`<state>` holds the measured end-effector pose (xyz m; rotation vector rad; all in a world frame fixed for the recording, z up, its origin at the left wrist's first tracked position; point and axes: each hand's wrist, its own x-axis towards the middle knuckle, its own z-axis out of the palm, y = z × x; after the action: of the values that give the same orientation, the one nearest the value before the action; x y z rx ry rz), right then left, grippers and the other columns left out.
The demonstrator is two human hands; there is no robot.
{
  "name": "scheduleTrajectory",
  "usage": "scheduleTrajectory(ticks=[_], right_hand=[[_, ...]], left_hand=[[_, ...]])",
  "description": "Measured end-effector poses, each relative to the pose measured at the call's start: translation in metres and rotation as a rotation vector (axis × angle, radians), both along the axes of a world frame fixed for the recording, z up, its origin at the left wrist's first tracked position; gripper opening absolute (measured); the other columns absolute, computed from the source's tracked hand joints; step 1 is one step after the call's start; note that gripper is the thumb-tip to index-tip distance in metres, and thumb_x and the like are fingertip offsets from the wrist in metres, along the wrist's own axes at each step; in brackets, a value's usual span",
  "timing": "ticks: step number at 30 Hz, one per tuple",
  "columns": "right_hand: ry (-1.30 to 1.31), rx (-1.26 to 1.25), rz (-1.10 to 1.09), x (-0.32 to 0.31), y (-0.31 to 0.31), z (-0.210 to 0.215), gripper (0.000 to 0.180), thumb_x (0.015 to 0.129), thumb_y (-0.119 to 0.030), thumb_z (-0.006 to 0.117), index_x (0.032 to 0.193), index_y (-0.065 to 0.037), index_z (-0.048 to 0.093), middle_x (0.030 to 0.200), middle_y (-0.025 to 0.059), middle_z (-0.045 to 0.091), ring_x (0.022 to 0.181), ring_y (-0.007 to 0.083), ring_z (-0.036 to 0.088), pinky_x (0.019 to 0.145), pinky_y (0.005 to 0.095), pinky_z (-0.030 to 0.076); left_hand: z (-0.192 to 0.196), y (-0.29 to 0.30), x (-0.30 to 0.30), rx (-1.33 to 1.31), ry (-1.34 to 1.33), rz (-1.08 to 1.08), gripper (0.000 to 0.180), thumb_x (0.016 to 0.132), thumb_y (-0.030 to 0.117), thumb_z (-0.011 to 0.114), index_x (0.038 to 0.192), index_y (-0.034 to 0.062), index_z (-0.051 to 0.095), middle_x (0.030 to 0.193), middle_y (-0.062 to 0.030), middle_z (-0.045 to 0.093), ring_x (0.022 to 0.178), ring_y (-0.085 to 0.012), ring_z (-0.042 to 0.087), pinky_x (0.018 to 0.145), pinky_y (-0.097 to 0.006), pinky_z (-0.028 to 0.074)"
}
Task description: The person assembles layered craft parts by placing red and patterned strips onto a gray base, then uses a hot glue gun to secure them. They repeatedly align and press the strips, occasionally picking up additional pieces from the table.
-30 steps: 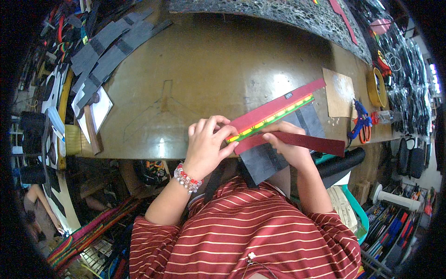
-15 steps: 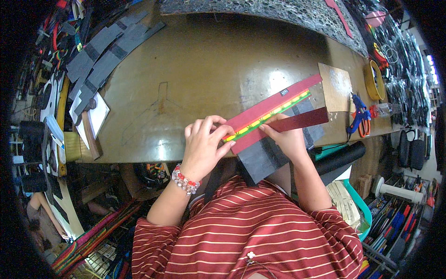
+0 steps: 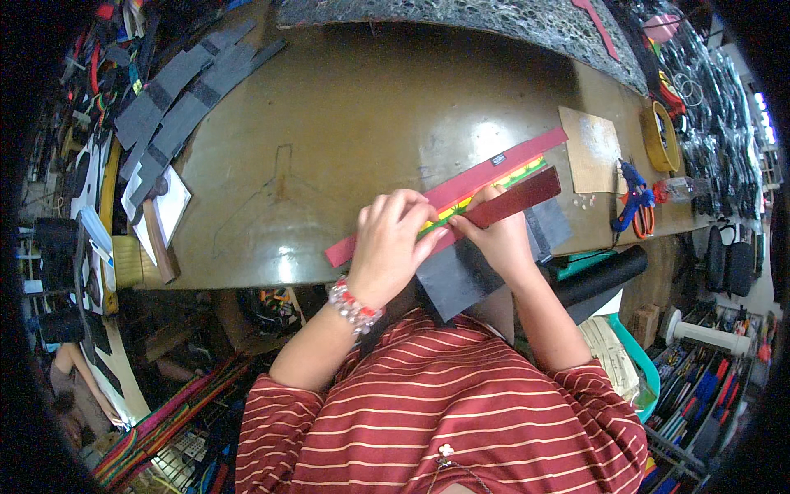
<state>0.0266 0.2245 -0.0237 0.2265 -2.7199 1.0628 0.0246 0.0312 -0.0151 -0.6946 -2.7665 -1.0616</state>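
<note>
A long maroon strip (image 3: 458,189) lies slanted across the table's near edge, with a green, yellow and red patterned ribbon (image 3: 520,171) along it. My left hand (image 3: 393,239) is closed on the ribbon and strip near the middle, thumb and fingertips pinching; the strip's left end sticks out beyond it. Close beside it, my right hand (image 3: 500,245) pinches at the ribbon's lower edge, its fingers partly behind a darker maroon flap (image 3: 518,198) that angles up to the right. Whether this flap joins the strip is hidden. Black sheet pieces (image 3: 453,284) lie under both hands.
Dark grey cut pieces (image 3: 197,90) and a hammer (image 3: 156,235) lie at the left. On the right are a cardboard piece (image 3: 591,144), a blue glue gun (image 3: 634,193), orange-handled scissors (image 3: 648,221) and a yellow tape roll (image 3: 661,136). A speckled slab (image 3: 494,25) borders the far side.
My left hand has slid right along the strip toward my right hand, uncovering the strip's left end. My right hand and the darker flap have shifted slightly left.
</note>
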Motion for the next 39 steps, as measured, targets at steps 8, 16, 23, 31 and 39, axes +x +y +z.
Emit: scheduleTrajectory(ticks=[8, 16, 23, 31, 39], right_hand=[[-0.165, -0.256, -0.019, 0.022, 0.037, 0.032, 0.013, 0.076, -0.012, 0.076, 0.079, -0.003, 0.067, 0.073, 0.0063, 0.062, 0.067, 0.016, 0.059, 0.061, 0.0306, 0.046], [-0.32, -0.263, -0.195, -0.016, 0.051, 0.013, 0.015, 0.073, -0.012, 0.078, 0.08, -0.002, 0.069, 0.071, 0.007, 0.068, 0.064, 0.0149, 0.063, 0.06, 0.0292, 0.049], [-0.212, -0.21, -0.152, -0.017, 0.047, 0.006, 0.017, 0.076, -0.013, 0.077, 0.085, 0.0, 0.069, 0.07, 0.0049, 0.067, 0.062, 0.0096, 0.061, 0.058, 0.0263, 0.048], [-0.263, -0.071, -0.232, -0.019, 0.041, 0.003, 0.021, 0.075, -0.013, 0.077, 0.089, 0.0, 0.068, 0.073, 0.0048, 0.068, 0.064, 0.0099, 0.061, 0.061, 0.0269, 0.048], [-0.468, -0.575, -0.34, -0.019, 0.065, 0.024, 0.017, 0.079, -0.017, 0.076, 0.086, -0.004, 0.067, 0.064, -0.0008, 0.06, 0.05, 0.0056, 0.052, 0.042, 0.0203, 0.038]], left_hand=[[-0.01, 0.015, -0.001, -0.028, 0.017, 0.049, 0.023, 0.078, 0.029, 0.072, 0.092, 0.0124, 0.063, 0.098, -0.0044, 0.053, 0.094, -0.0259, 0.051, 0.081, -0.041, 0.041], [-0.004, 0.018, 0.002, -0.076, -0.008, 0.042, 0.024, 0.079, 0.031, 0.07, 0.093, 0.0137, 0.062, 0.096, -0.0046, 0.052, 0.089, -0.0246, 0.052, 0.075, -0.04, 0.041], [-0.01, 0.018, 0.004, -0.028, 0.0, 0.053, 0.023, 0.078, 0.03, 0.072, 0.092, 0.0145, 0.062, 0.094, -0.0032, 0.051, 0.085, -0.0223, 0.05, 0.075, -0.039, 0.038], [-0.01, 0.019, 0.006, -0.023, 0.058, -0.017, 0.024, 0.078, 0.021, 0.071, 0.102, 0.019, 0.066, 0.1, -0.001, 0.054, 0.089, -0.0204, 0.052, 0.078, -0.038, 0.039], [-0.01, 0.019, 0.007, -0.05, 0.118, -0.079, 0.025, 0.076, 0.015, 0.07, 0.1, 0.0227, 0.069, 0.107, 0.0013, 0.057, 0.095, -0.0191, 0.053, 0.083, -0.038, 0.04]])
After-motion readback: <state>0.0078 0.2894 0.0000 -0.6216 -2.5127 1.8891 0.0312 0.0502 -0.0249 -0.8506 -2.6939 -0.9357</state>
